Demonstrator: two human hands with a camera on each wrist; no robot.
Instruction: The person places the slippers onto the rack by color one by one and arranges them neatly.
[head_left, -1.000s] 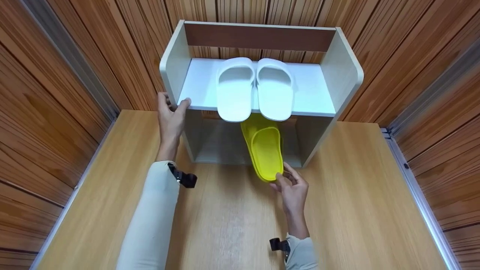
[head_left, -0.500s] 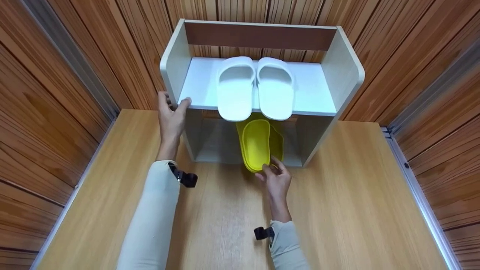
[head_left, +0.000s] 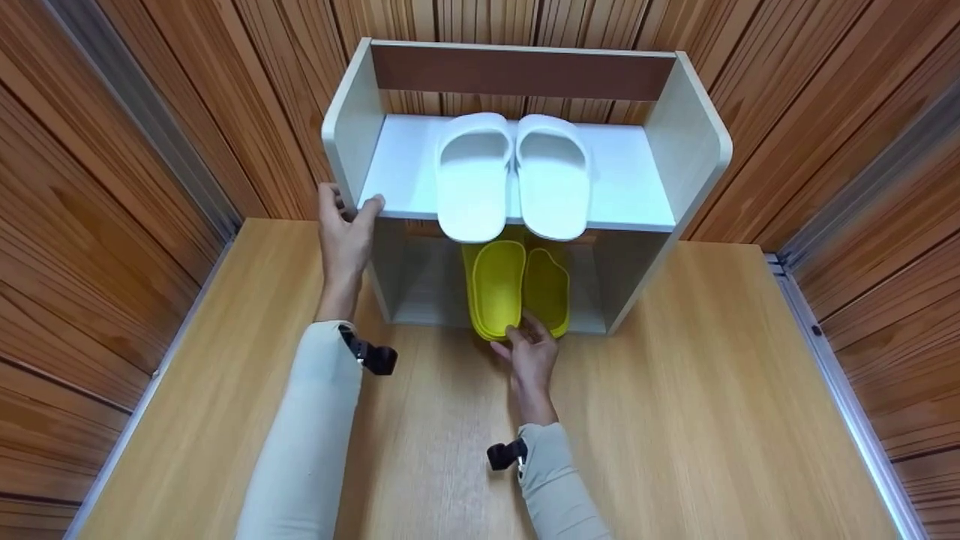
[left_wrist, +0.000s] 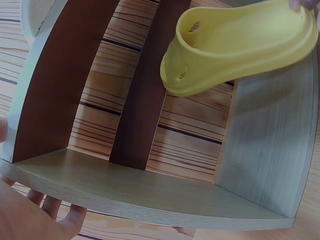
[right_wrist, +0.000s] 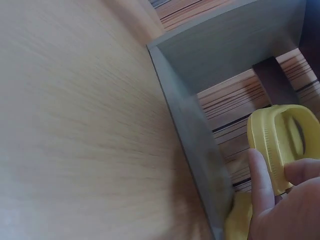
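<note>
My left hand grips the left side of a small two-tier shoe rack, thumb on the upper shelf's front corner, fingers behind the panel. My right hand pinches a yellow slipper by its heel end, in front of the lower compartment. In the left wrist view that slipper hangs above the lower board, toe pointing inward. To its right, a second yellow slipper rests in the lower compartment; the upper shelf hides both toes. In the right wrist view this second slipper shows only partly.
Two white slippers stand side by side on the upper shelf, heels overhanging its front edge. The rack stands on a wooden tabletop against a wood-panelled wall. Metal rails run along the sides.
My right hand has carried the held yellow slipper leftward and slightly inward, uncovering the second yellow slipper. My left hand stays on the rack.
</note>
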